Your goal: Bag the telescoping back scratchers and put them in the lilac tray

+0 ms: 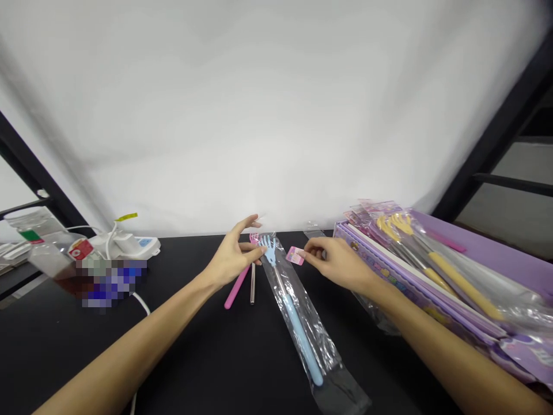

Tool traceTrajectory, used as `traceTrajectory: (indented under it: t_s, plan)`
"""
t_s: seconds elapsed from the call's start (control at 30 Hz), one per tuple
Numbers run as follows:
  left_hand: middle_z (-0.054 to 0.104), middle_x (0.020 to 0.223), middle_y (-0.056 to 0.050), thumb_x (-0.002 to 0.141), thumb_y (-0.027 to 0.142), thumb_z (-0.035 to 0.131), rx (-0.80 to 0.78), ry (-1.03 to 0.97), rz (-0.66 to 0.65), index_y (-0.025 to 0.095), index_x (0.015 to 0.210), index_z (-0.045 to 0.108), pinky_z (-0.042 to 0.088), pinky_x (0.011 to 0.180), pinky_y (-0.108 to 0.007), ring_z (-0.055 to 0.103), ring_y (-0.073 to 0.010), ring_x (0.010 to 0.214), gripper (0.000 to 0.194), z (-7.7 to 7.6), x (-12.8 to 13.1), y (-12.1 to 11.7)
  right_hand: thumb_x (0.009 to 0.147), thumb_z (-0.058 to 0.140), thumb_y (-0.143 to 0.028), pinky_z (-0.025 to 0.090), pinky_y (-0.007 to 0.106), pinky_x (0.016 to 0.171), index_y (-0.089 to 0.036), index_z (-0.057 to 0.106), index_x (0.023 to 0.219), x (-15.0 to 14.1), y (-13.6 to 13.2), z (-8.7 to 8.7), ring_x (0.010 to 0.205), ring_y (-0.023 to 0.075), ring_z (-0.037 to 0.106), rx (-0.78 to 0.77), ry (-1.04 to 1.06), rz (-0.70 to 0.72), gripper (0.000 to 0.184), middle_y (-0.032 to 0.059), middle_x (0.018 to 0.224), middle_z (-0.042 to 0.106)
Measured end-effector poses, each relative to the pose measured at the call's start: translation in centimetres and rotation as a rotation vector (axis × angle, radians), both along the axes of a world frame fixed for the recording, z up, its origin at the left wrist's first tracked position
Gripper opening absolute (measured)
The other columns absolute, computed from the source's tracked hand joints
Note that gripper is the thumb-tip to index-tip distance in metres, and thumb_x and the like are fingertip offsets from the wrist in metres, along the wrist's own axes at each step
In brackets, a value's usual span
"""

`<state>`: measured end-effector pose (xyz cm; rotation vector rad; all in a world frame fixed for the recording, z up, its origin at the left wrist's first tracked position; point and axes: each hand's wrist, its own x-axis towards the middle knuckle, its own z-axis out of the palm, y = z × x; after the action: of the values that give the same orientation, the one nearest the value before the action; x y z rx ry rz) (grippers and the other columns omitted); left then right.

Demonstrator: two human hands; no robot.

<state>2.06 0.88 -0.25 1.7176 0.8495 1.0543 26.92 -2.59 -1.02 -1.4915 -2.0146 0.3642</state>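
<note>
A light blue back scratcher (pixel 298 328) with a metal shaft lies inside a long clear plastic bag (pixel 341 386), its hand-shaped head at the far end. My left hand (pixel 233 253) is at that end, index finger raised, thumb and lower fingers closed on the bag's edge beside the head. Just right of the bag, my right hand (pixel 339 262) pinches a small pink printed card (pixel 295 256) between thumb and fingers. A pink back scratcher (pixel 237 288) lies left of the bag, partly hidden behind my left hand, with a metal rod (pixel 253 285) beside it.
On the right stands a purple box (pixel 436 314) holding several bagged back scratchers, some yellow (pixel 462 282). More clear plastic (pixel 380 317) lies beside it. A power strip (pixel 140 246), white cable (pixel 142 302) and plastic bottle (pixel 56 259) are at left. A white wall (pixel 276 115) rises behind the black table (pixel 190 357).
</note>
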Motion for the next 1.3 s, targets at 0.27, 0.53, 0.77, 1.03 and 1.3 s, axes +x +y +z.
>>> traceTrajectory:
  t_s: [0.27, 0.53, 0.77, 1.03, 1.3]
  plan:
    - [0.028, 0.156, -0.016, 0.076, 0.026, 0.079, -0.057, 0.026, -0.171, 0.040, 0.151, 0.027, 0.060, 0.057, -0.025, 0.067, -0.0065, 0.065, 0.092, -0.6, 0.0, -0.4, 0.089, 0.060, -0.045, 0.044, 0.046, 0.096, -0.018, 0.069, 0.116, 0.4, 0.4, -2.4, 0.112, 0.0319, 0.058, 0.089, -0.285, 0.037, 0.039, 0.0132, 0.119, 0.068]
    - [0.031, 0.154, -0.019, 0.073, 0.025, 0.081, -0.125, 0.067, -0.237, 0.037, 0.153, 0.025, 0.060, 0.054, -0.027, 0.065, -0.0066, 0.063, 0.098, -1.0, -0.2, -0.3, 0.088, 0.062, -0.045, 0.045, 0.039, 0.082, -0.020, 0.066, 0.086, -0.2, 0.3, -2.2, 0.095, 0.0274, 0.061, 0.053, -0.269, -0.034, 0.025, 0.0089, 0.092, 0.070]
    - [0.064, 0.112, -0.013, 0.074, 0.024, 0.080, -0.174, 0.097, -0.232, 0.030, 0.156, 0.020, 0.060, 0.055, -0.028, 0.066, -0.0110, 0.059, 0.102, -1.3, -0.1, -0.4, 0.086, 0.060, -0.048, 0.043, 0.035, 0.071, -0.022, 0.054, 0.078, -1.0, 0.5, -2.4, 0.088, 0.0269, 0.061, 0.117, -0.270, -0.162, 0.028, 0.0083, 0.086, 0.067]
    - [0.067, 0.098, -0.008, 0.074, 0.023, 0.080, -0.201, 0.143, -0.206, 0.027, 0.157, 0.017, 0.058, 0.055, -0.028, 0.064, -0.0116, 0.057, 0.104, -0.6, 0.1, -0.9, 0.084, 0.066, -0.036, 0.049, 0.034, 0.080, -0.023, 0.066, 0.097, -1.0, 0.8, -2.9, 0.092, 0.0243, 0.067, 0.112, -0.114, -0.103, 0.019, 0.0064, 0.095, 0.073]
    - [0.066, 0.106, -0.012, 0.075, 0.024, 0.079, -0.198, 0.178, -0.210, 0.030, 0.157, 0.016, 0.058, 0.054, -0.028, 0.066, -0.0129, 0.058, 0.104, -0.7, 0.0, -1.0, 0.097, 0.047, -0.031, 0.049, 0.039, 0.087, -0.021, 0.074, 0.096, -0.6, 0.8, -2.6, 0.097, 0.0262, 0.067, 0.214, -0.151, -0.072, 0.029, 0.0101, 0.100, 0.074]
